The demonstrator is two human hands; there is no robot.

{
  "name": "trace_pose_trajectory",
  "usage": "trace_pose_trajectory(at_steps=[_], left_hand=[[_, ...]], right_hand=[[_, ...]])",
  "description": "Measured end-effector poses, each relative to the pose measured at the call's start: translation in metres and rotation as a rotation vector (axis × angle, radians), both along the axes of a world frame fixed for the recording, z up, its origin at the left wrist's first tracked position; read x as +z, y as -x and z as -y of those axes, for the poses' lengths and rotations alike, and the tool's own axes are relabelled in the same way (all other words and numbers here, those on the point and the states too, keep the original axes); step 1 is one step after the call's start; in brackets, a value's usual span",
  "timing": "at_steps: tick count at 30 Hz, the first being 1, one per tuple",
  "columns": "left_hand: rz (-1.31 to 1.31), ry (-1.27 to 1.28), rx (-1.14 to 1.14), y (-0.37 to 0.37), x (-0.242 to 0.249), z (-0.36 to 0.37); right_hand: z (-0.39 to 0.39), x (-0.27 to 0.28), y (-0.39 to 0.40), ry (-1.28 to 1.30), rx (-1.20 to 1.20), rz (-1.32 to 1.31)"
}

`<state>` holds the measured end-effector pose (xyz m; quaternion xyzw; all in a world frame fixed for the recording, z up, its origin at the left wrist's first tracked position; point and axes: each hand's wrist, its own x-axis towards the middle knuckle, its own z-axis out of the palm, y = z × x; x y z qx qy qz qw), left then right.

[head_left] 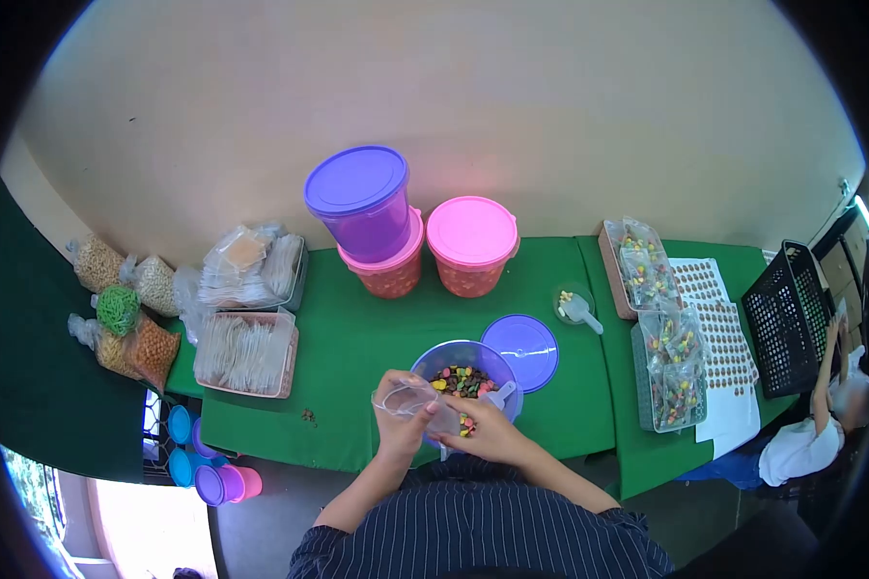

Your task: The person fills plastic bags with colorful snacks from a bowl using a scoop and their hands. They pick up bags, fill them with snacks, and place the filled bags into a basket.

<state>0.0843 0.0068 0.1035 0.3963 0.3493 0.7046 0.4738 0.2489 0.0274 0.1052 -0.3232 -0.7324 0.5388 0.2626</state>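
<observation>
My left hand point(401, 425) is closed around a clear plastic bag point(420, 403), its mouth spread over the near left rim of a purple tub. My right hand point(490, 434) pinches the bag's right side, fingers bent; part of its grip is hidden. Under both hands stands the translucent purple tub point(514, 405), holding multicoloured candies point(465, 379) in brown, yellow, pink and green. A whitish scoop point(501, 393) leans inside the tub, handle toward the right rim. More candies show just beside my right hand. A round purple lid point(521, 353) lies flat on the table behind the tub.
Lidded pink and purple buckets point(472, 232) stand against the wall. Trays of flat bags point(246, 355) sit left; filled candy bags point(674, 372) and sticker sheets point(724, 338) lie right. A small bowl with a scoop point(577, 309) is nearer. Another person point(811, 449) works beside a black crate point(787, 323).
</observation>
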Motion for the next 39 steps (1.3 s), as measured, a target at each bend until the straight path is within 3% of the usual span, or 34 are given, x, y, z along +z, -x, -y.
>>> trace_pose_trajectory(at_steps=[4,6,7,9,10,12,14,16,17,18,20,22,26,30,33,35,39], left_hand=[[0.029,-0.037,0.075,0.003,0.006,-0.001],[0.016,0.020,0.134,0.004,0.005,-0.003],[0.015,0.022,0.133,0.007,0.010,-0.003],[-0.051,-0.147,0.189,0.017,0.022,-0.005],[-0.051,-0.145,0.190,0.025,0.023,-0.008],[-0.337,-0.066,0.354,0.045,0.024,-0.013],[-0.429,-0.023,0.379,0.060,0.011,-0.020],[-0.917,0.214,0.354,0.069,-0.004,-0.026],[-0.919,0.214,0.354,0.071,-0.018,-0.027],[-0.951,0.363,0.228,0.071,-0.034,-0.024],[-0.991,0.512,0.094,0.071,-0.064,-0.022],[-0.731,0.543,0.018,0.060,-0.084,-0.022],[-0.703,0.434,0.013,0.042,-0.072,-0.017],[-0.705,0.407,-0.065,0.018,-0.042,-0.013],[-0.872,0.352,-0.064,0.012,-0.038,-0.012],[-0.938,0.322,-0.057,0.009,-0.033,-0.011],[-0.913,0.324,-0.080,0.000,-0.029,-0.008]], right_hand=[[0.003,0.004,-0.002,-0.024,0.062,0.018],[0.004,0.005,-0.001,0.218,0.095,0.261],[0.003,0.003,0.000,0.220,0.094,0.259],[-0.002,-0.002,0.000,-0.328,0.000,-0.052],[-0.005,-0.008,-0.003,-0.327,0.000,-0.051],[-0.015,-0.025,-0.016,-0.346,-0.070,0.279],[-0.025,-0.042,-0.027,-0.378,-0.078,0.338],[-0.029,-0.064,-0.038,-0.523,-0.140,0.756],[-0.028,-0.089,-0.039,-0.728,-0.208,0.851],[-0.026,-0.080,-0.034,-0.729,-0.210,0.848],[-0.020,-0.065,-0.020,-0.519,0.015,1.256],[-0.020,-0.077,-0.024,-0.515,0.027,1.179],[-0.025,-0.093,-0.034,-0.412,0.067,1.055],[-0.033,-0.068,-0.036,-0.256,0.086,1.042],[-0.040,-0.053,-0.051,-0.307,0.101,1.068],[-0.045,-0.046,-0.058,-0.623,-0.053,0.818],[-0.049,-0.047,-0.054,-0.831,-0.178,0.794]])
